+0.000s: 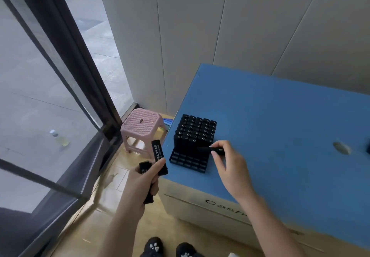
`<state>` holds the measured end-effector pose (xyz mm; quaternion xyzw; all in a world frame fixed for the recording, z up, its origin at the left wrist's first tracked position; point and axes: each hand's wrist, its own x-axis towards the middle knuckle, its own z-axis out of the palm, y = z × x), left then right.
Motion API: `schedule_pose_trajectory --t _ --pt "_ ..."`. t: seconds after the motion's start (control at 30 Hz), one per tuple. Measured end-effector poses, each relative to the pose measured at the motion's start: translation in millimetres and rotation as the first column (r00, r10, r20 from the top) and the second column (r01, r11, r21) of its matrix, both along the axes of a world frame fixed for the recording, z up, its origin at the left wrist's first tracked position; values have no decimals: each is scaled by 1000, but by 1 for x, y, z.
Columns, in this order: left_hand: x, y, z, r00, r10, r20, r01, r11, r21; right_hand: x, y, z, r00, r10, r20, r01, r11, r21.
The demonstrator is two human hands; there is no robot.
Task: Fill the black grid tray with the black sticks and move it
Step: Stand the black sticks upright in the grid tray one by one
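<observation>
The left hand, fingers clamped round spare black sticks, hovers beside the counter. The right hand pinches one stick level above the black grid tray at the counter's corner. If it goes in tilted, it could jam or topple its neighbours.

A single wide-angle view from a camera worn on the person's head looks forward and steeply down. Both forearms enter from the bottom edge, with the left hand and right hand close, near centre. A blue foam-topped cardboard box fills the right half. A dark-framed glass door slants across the left.
</observation>
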<state>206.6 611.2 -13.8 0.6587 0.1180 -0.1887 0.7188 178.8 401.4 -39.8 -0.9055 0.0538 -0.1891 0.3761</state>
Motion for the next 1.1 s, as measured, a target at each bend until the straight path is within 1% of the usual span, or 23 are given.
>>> schedule_pose_trajectory --t 0.13,0.27,0.33,0.47,0.6,0.67,0.8,0.97,1.0,1.03,1.07,1.1 --pt "27 8 -2 994 -111 24 111 994 -17 4 10 0 998 -46 41 51 992 -112" --pt "48 16 2 975 -214 55 215 976 -29 10 21 -1 980 -197 42 201 965 -166" --pt "56 17 3 969 -245 46 246 969 -23 13 24 -1 971 -235 42 238 951 -196" --pt "66 21 2 945 -326 24 326 945 -13 16 29 4 970 -223 96 239 942 -234" --pt "72 25 0 925 -379 6 379 924 -47 16 31 7 979 -180 95 201 925 -323" --pt "72 25 1 917 -398 5 398 916 -51 17 32 7 976 -202 85 219 916 -336" --pt "73 25 3 906 -423 15 424 904 -57 21 36 2 969 -221 111 245 924 -292" --pt "71 24 3 900 -435 35 437 896 -75 23 48 0 956 -276 100 293 891 -345" --pt "70 23 3 899 -436 37 438 896 -77 21 52 1 952 -293 92 306 896 -322" --pt "70 23 3 898 -438 39 440 895 -75 17 58 3 948 -307 81 318 913 -254" --pt "69 22 3 895 -444 43 446 892 -69 14 66 7 946 -318 60 324 938 -126" --pt "69 20 4 890 -453 50 456 888 -62 10 76 12 948 -319 17 318 946 61"
